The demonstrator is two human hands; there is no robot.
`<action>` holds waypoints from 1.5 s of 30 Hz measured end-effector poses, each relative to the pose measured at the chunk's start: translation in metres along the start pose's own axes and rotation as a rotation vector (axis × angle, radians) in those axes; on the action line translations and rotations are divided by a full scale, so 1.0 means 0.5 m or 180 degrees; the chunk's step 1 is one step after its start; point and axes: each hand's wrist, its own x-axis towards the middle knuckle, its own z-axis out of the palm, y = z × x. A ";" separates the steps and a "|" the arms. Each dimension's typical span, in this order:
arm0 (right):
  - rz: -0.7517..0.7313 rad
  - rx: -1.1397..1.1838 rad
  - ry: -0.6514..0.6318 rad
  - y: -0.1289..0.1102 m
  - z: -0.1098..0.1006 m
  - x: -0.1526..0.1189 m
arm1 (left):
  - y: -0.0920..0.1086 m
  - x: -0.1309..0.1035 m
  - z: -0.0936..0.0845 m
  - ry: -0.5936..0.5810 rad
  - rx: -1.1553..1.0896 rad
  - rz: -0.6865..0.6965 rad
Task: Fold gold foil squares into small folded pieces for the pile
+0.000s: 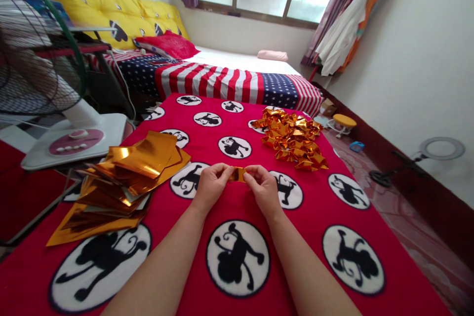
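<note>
Fingers (224,173) of the left hand (212,183) and right hand (263,185) pinch opposite ends of a foil strip (238,174), seemingly to keep it taut | strip: bench (311,207) middle, between piles | flat sheets (148,155) left, folded pieces (289,132) right, likely to keep kinds apart

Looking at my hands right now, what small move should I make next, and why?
Perhaps fold the small gold piece a bit further: the left hand and right hand pinch its opposite ends, and it looks like a narrow strip, unlike the pointed folded shapes heaped beyond the right hand on the red cloth.
</note>
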 end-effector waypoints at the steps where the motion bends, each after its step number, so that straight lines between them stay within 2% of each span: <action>1: 0.0017 0.0065 0.0086 0.001 -0.001 0.001 | 0.000 0.000 0.001 -0.0038 -0.0048 -0.0003; 6: 0.0205 0.0300 0.0464 0.004 -0.011 0.008 | 0.001 -0.003 0.003 -0.0292 -0.0179 0.0147; 10: 0.0288 0.0408 0.0430 0.005 -0.014 0.010 | 0.001 -0.007 0.001 -0.0471 0.0089 0.0406; 15: 0.0249 0.0311 0.0220 0.005 -0.015 0.008 | 0.000 -0.006 0.001 -0.0283 0.0074 0.0343; 25: 0.0077 0.0247 -0.0024 0.015 -0.017 0.008 | -0.002 -0.004 0.000 -0.0292 -0.0043 0.0253; 36: -0.0100 -0.0016 -0.0013 0.004 -0.006 0.002 | 0.008 0.003 -0.003 -0.0156 -0.0066 0.0107; 45: -0.0186 -0.0202 -0.0066 0.010 -0.005 0.002 | -0.003 0.004 -0.001 -0.0078 0.0292 0.0132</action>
